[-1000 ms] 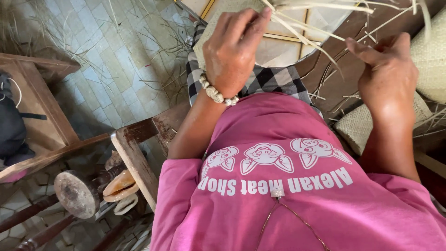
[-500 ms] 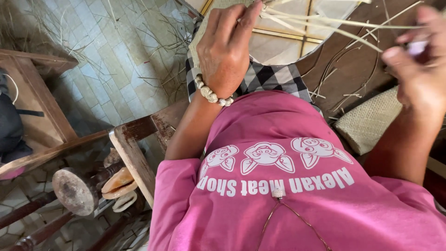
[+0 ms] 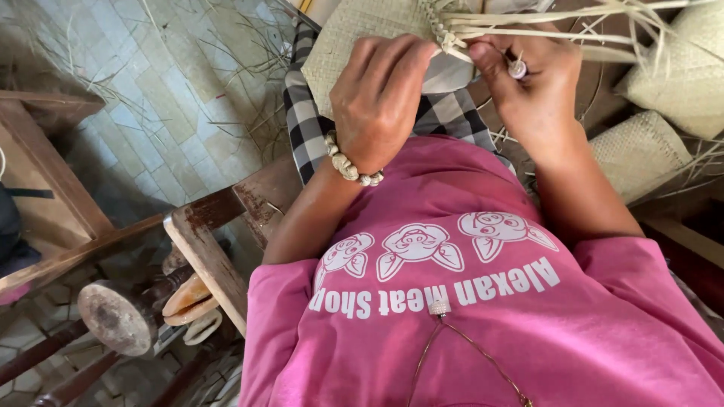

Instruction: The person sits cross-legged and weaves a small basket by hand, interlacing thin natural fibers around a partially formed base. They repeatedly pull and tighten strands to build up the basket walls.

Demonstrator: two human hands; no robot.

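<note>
Left hand (image 3: 377,102) is pressing closed fingers on the mat (image 3: 362,38) while right hand (image 3: 532,83) is pinching, apparently, one strip (image 3: 543,34), best kept taut.

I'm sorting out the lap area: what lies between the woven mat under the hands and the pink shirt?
In the head view, checked cloth shows between the woven mat and pink shirt.

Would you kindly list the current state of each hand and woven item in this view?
Left hand: fingers curled, pressing on the woven mat.
Right hand: pinching loose strips at the mat's edge.
Woven mat: unfinished, resting on the lap.
Loose strips: unwoven, sticking out rightward.
Woven baskets: lying at the right, untouched.
</note>
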